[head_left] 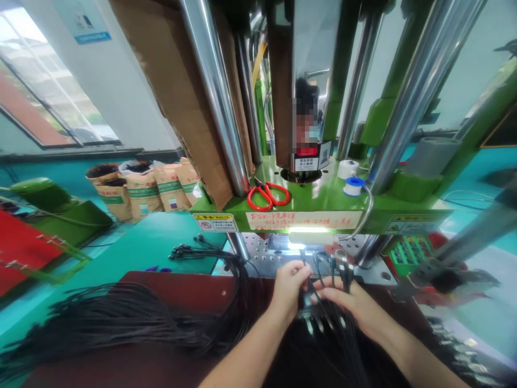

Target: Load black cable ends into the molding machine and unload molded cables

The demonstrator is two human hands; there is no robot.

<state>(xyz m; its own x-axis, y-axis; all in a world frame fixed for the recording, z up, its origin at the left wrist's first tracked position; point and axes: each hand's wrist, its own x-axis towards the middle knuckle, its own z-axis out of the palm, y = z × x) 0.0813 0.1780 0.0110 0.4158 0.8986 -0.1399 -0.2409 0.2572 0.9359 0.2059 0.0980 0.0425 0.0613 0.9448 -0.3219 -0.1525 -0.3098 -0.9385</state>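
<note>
Close under the lit green press, my left hand (pixel 288 285) is closed, its fingertips pinching one thin black cable near its connector end. Just to the right, my right hand (pixel 355 302) is wrapped around several black cables (pixel 349 337). Their metal plug ends (pixel 345 261) stick up above the fingers, and more shiny connectors (pixel 319 323) show below the hands. Behind both hands lies the perforated metal bed (pixel 258 250) of the press. To the left, a big bundle of black cables (pixel 133 318) stretches over the dark red board (pixel 181 285).
Red-handled scissors (pixel 269 195) and a blue-and-white spool (pixel 354 186) rest on the press's green plate (pixel 315 202). Chrome columns (pixel 226 108) rise on both sides. A green tray (pixel 410 250) sits at right, with loose connectors (pixel 460 345) nearer. Paper sacks (pixel 145 188) stand far left.
</note>
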